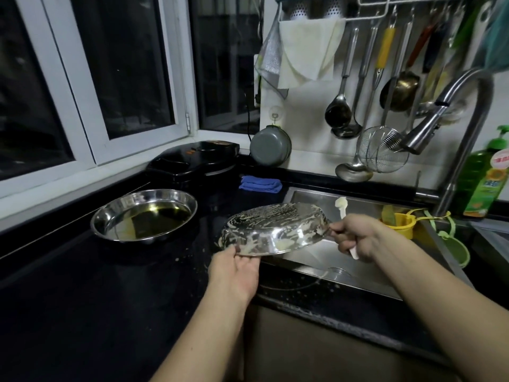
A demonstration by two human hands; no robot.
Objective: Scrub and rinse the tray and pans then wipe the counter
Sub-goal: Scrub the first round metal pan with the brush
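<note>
A: Where's the pan?
B: The soiled steel pan (275,230) is upside down, tilted over the sink (316,252) edge. The left hand (237,271) grips its near rim; the right hand (355,238) pinches the far rim, also holding a white brush (342,206).
A: Nearby?
B: An oily second pan (144,215) sits on the black counter (82,285).

Home kitchen: sink (316,255), hanging ladles (340,106).

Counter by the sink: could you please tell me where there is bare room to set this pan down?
Bare black counter lies in front of the oily pan, left of the left hand. The back is crowded: cooker, blue cloth.
</note>
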